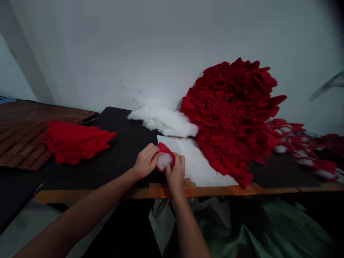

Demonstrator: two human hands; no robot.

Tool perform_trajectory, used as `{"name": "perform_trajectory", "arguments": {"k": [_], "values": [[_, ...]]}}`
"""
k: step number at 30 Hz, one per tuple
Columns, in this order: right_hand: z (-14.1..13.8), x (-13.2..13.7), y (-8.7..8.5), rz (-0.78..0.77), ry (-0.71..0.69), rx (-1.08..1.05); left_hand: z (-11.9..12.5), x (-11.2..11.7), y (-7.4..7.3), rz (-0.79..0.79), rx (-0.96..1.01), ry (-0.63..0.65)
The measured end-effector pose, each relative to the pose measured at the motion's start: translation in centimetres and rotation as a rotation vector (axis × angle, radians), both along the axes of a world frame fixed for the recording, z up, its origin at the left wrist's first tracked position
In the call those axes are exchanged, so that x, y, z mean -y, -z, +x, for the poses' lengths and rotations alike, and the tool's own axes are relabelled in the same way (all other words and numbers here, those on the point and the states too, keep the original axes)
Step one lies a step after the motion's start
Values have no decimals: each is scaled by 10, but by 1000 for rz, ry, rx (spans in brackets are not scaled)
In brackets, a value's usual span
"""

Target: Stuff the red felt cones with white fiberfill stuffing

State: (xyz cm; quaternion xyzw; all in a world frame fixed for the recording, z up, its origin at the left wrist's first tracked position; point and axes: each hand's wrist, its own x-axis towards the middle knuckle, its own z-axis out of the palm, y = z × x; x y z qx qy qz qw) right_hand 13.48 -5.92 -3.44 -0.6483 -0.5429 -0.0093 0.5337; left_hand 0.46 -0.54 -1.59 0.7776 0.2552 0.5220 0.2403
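Observation:
Between my hands is a small red cloth pouch, its open end facing me and white stuffing showing inside. My left hand pinches the pouch's left rim. On the other side my right hand grips the right rim, thumb at the edge of the stuffing. Just beyond lies a loose heap of white fibre filling. A tall pile of red cloth pieces rises to the right of it, against the wall. Off to the left, more red cloth is stacked flat.
The black tabletop has a taped brown front edge. A white sheet lies under part of the pile. Several red pieces with white filling sit far right. A brown woven mat is at left; green fabric hangs below.

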Motion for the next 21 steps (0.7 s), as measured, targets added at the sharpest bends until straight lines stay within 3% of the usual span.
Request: {"name": "perform_trajectory", "arguments": {"k": [3, 6, 9, 11, 15, 17, 21], "values": [[8, -1, -4, 74, 10, -224, 3, -1, -2, -216, 221, 86], [10, -6, -8, 137, -69, -541, 8, -4, -5, -791, 537, 210], [-3, -8, -8, 93, -191, -650, 9, -5, -10, -1269, 656, 529], [-18, -4, -6, 29, -250, -597, 5, -6, -14, -1362, 755, 612], [-46, 13, -3, 164, -23, -290, -2, -13, -20, -1377, 1012, 395], [-55, 19, -3, 223, -16, -116, -3, -15, -20, -1380, 1051, 332], [-68, 10, -2, 185, -70, -50, -1, -12, -16, -1370, 1055, 414]]}}
